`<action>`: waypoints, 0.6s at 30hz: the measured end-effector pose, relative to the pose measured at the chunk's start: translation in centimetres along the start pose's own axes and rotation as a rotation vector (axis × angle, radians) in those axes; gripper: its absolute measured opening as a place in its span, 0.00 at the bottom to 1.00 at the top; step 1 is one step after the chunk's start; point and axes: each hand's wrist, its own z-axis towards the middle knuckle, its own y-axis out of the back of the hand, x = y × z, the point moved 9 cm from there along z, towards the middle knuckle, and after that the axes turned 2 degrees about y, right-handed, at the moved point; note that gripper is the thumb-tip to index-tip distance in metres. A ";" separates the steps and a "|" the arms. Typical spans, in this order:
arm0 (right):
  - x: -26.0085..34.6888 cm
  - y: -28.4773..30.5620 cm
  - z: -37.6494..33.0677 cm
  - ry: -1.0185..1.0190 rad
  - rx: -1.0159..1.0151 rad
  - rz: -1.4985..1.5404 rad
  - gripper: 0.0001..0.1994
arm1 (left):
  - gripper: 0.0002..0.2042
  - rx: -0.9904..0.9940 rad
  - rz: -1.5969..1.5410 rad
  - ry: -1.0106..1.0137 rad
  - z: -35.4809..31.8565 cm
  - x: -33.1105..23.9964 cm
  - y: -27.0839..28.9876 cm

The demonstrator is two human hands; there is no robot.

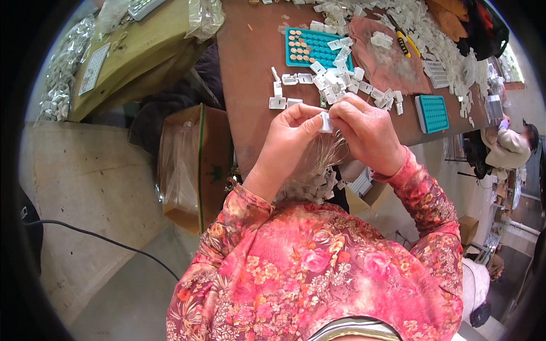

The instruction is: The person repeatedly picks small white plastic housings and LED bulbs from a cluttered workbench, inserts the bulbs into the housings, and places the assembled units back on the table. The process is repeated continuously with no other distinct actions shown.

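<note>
My left hand and my right hand meet over the near edge of the brown table. Both pinch one small white plastic part between their fingertips. Just beyond them lies a scatter of similar white plastic parts. A teal tray with round orange-brown pieces in some of its holes sits behind the scatter. A bag of white parts rests in my lap below the hands.
A second teal tray lies at the table's right. A yellow-handled tool lies on a pinkish cloth. An open cardboard box with a plastic liner stands on the floor at left. Another person sits far right.
</note>
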 end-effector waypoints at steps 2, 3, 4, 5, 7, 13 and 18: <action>0.0 -0.2 -0.1 0.019 -0.013 -0.033 0.07 | 0.09 -0.005 0.004 0.010 0.1 0.2 0.2; 0.0 -0.3 -0.2 0.020 -0.021 -0.048 0.07 | 0.09 0.037 -0.038 -0.004 0.1 0.1 0.0; -0.1 -0.3 -0.3 0.024 -0.047 -0.054 0.07 | 0.09 0.052 -0.043 -0.025 0.0 0.0 -0.1; -0.1 -0.4 -0.5 0.029 -0.062 -0.048 0.06 | 0.09 0.058 -0.043 -0.036 0.1 -0.1 -0.2; -0.3 -0.3 -0.9 0.017 -0.100 -0.046 0.05 | 0.10 0.056 -0.113 -0.064 0.1 -0.2 -0.4; -1.2 2.3 -2.7 -0.103 -0.321 0.036 0.07 | 0.10 0.063 -0.121 -0.078 0.4 -0.7 -0.8; -3.0 3.5 -10.1 -0.426 -0.393 0.335 0.09 | 0.09 0.086 -0.093 -0.147 -0.6 -1.9 -0.7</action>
